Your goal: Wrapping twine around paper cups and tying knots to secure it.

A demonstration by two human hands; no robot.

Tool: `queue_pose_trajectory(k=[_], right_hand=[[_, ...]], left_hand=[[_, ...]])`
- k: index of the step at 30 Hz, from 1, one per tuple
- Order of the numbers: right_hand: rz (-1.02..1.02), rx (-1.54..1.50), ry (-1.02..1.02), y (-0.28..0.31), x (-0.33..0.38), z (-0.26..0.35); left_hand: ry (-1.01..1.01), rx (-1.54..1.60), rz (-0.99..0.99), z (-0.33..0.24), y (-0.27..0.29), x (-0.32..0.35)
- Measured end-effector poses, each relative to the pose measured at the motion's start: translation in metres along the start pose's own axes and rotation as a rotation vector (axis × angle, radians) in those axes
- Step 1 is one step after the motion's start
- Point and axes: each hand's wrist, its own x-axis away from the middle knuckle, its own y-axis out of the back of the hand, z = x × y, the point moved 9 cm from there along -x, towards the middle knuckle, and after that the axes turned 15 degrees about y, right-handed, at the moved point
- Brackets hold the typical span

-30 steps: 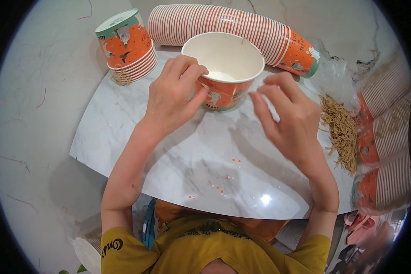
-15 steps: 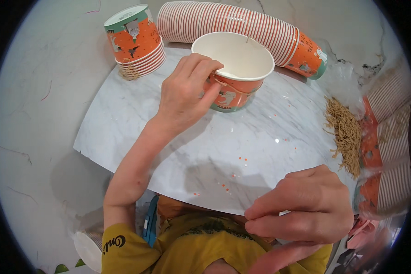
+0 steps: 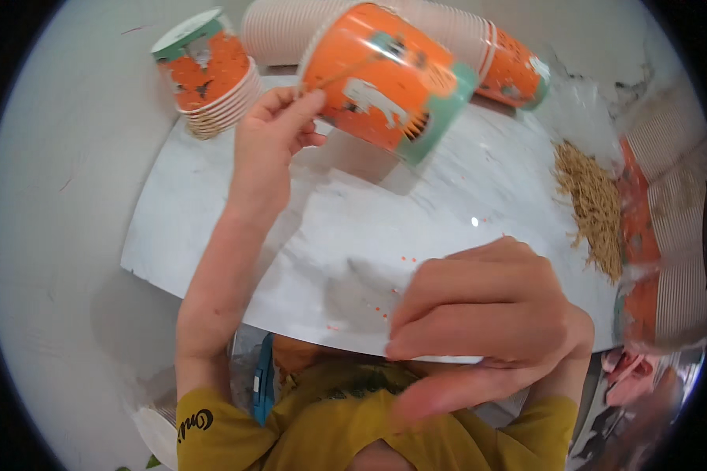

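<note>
Up over the white marble board (image 3: pixel 479 204), the left hand (image 3: pixel 271 137) holds 1 orange paper cup (image 3: pixel 385 78) tipped on its side, bottom end down toward the right. Its fingers are pinched tight on the rim, maybe so the cup can hang and tilt freely. Down low, close to the camera, the right hand (image 3: pixel 479 322) has its fingers pressed together and thumb tucked under; I cannot tell if it holds anything. Behind the lifted cup lies a long row of nested cups (image 3: pixel 448 39) on its side. A short stack of cups (image 3: pixel 208 74) stands at the left corner. Brown straw-like bits (image 3: pixel 589 204) sit heaped by the right edge.
</note>
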Motion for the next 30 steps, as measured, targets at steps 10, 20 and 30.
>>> queue_pose_trajectory(k=[10,20,30], right_hand=[[0.364,-0.213,0.109,0.008,-0.024,0.021],[-0.176,-0.022,-0.88,0.046,0.068,-0.142],[-0.916,-0.674,-0.663,0.048,0.107,-0.198]], left_hand=[[0.492,0.679,0.197,0.057,-0.01,-0.008],[0.409,0.803,0.204,0.052,-0.01,-0.004],[0.495,0.799,0.266,0.065,-0.04,0.02]])
